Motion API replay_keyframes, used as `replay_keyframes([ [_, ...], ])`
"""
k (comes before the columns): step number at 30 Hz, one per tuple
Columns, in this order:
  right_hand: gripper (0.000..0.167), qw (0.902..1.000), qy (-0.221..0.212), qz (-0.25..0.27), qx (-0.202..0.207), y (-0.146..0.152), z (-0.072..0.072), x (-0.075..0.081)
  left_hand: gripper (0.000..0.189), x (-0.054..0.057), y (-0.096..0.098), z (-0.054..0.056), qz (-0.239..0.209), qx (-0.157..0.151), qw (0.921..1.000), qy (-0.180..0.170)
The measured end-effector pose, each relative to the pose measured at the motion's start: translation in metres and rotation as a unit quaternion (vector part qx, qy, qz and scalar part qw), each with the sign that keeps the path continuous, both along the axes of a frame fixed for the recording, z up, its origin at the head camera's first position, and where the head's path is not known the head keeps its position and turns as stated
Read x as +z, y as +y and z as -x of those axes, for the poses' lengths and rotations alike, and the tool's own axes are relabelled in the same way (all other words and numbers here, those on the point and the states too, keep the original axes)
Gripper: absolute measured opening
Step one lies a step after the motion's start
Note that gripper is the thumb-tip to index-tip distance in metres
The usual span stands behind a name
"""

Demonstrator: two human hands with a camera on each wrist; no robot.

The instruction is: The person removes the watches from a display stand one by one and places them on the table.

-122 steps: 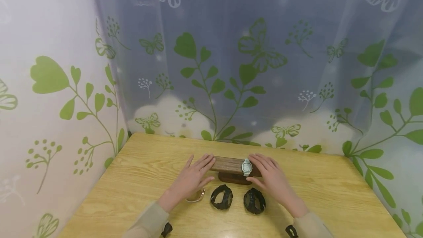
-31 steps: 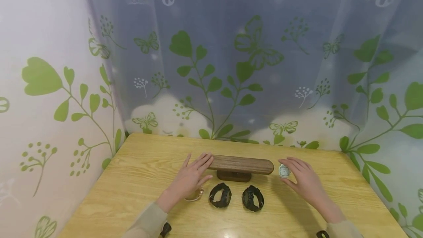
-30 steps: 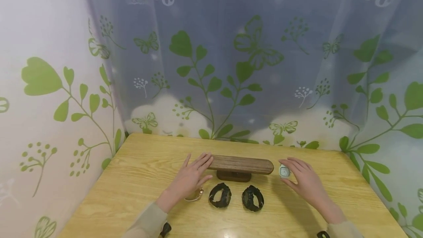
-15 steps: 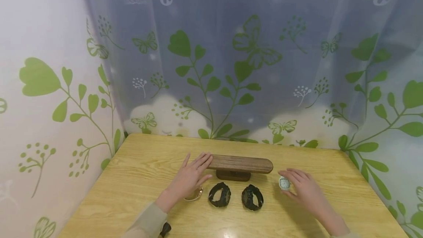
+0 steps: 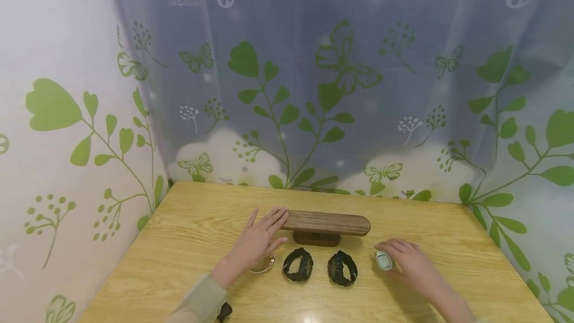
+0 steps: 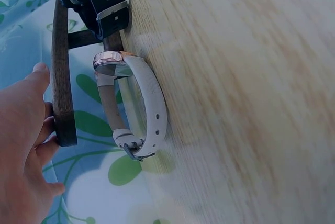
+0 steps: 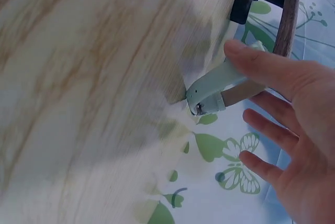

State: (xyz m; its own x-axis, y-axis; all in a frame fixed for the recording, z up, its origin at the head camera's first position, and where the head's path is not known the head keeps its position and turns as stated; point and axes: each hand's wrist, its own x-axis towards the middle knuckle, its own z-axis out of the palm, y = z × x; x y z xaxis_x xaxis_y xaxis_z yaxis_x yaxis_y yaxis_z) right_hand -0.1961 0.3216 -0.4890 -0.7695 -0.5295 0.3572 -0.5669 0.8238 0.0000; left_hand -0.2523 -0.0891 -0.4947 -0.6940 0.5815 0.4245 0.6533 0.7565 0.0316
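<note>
My right hand (image 5: 414,265) pinches a pale green square-faced watch (image 5: 384,260) between thumb and fingers, right of the stand. In the right wrist view, the buckled strap (image 7: 214,82) hangs down to or just over the tabletop; its face is hidden there. My left hand (image 5: 251,245) rests its outstretched fingers on the left end of a brown wooden watch stand (image 5: 329,222), the thumb held apart. Below that hand lies a watch with a white strap and rose-gold case (image 6: 153,103), partly hidden in the head view. The stand's bar holds no watch.
Two black watches, one on the left (image 5: 307,265) and one on the right (image 5: 335,268), stand on their sides before the stand. The wooden table (image 5: 202,213) ends at a leaf-and-butterfly curtain (image 5: 278,113).
The green watch was on the stand's bar. My right hand has drawn it off the right end, then lowered it toward the table and nearer me. The left hand has stayed put.
</note>
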Motion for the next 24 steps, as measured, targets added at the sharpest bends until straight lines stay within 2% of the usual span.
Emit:
replay_keyframes([
  [6, 0.057, 0.9984, -0.053, -0.014, -0.011, -0.007, 0.0, -0.002, 0.064, -0.001, -0.001, 0.0, 0.001, 0.001, 1.0, 0.006],
  [13, 0.056, 0.9991, -0.04, -0.016, 0.006, -0.014, 0.002, -0.008, 0.063, -0.001, -0.001, 0.0, 0.01, 0.005, 0.9998, 0.016],
  [24, 0.054, 0.9981, -0.056, -0.024, 0.01, -0.017, 0.004, -0.012, 0.064, -0.001, -0.002, 0.001, 0.013, 0.002, 0.9999, 0.01],
])
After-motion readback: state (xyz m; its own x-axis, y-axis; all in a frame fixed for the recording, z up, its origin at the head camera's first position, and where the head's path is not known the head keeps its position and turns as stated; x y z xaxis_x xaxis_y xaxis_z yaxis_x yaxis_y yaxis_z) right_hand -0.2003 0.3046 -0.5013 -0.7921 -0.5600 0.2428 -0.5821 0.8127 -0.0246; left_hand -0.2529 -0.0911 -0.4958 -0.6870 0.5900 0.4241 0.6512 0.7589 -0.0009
